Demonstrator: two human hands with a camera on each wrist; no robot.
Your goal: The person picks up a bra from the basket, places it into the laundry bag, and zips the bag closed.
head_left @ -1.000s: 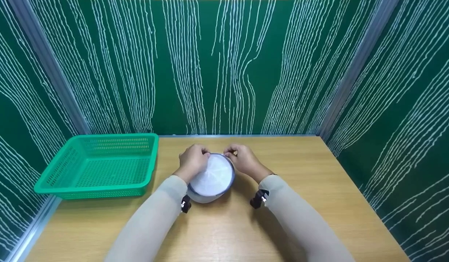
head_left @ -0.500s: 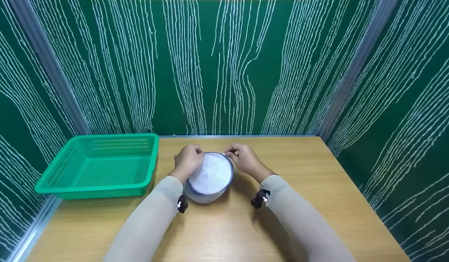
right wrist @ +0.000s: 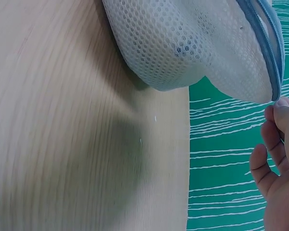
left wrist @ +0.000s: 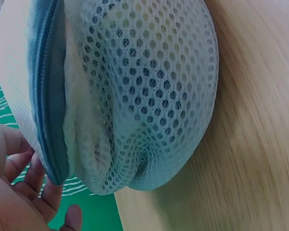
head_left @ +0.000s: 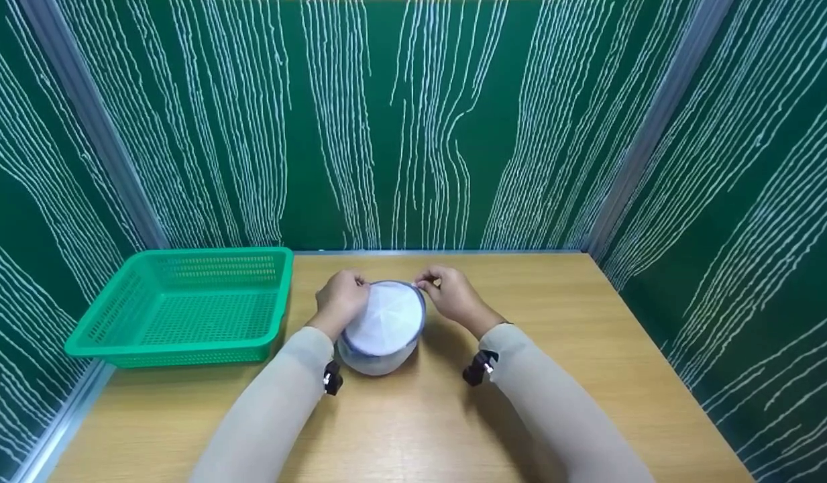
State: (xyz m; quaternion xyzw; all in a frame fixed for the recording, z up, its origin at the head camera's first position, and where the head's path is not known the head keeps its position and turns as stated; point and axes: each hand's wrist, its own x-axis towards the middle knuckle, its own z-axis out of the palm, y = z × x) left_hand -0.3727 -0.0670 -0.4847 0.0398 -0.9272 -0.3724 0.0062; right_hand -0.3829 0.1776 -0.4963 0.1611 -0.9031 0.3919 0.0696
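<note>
A round white mesh laundry bag [head_left: 385,318] with a blue zipper band [left wrist: 47,91] round its top stands on the wooden table. Honeycomb mesh forms its side, dented inward in the left wrist view. My left hand [head_left: 343,296] pinches the bag's edge at the band, on its far left side. At the far right of the rim, my right hand [head_left: 452,295] pinches the end of the zipper band between thumb and forefinger; its other fingers are loosely curled in the right wrist view. Whether a zipper pull lies under those fingertips is hidden.
A green plastic basket [head_left: 178,350] with perforated walls stands on the table [head_left: 400,429] to the left of the bag. Green walls [head_left: 426,134] with white wavy lines enclose the table at the back and sides.
My left hand has moved left, and the bag's top has shifted slightly left with it, showing more of the mesh side. The right hand stays almost still at the rim.
</note>
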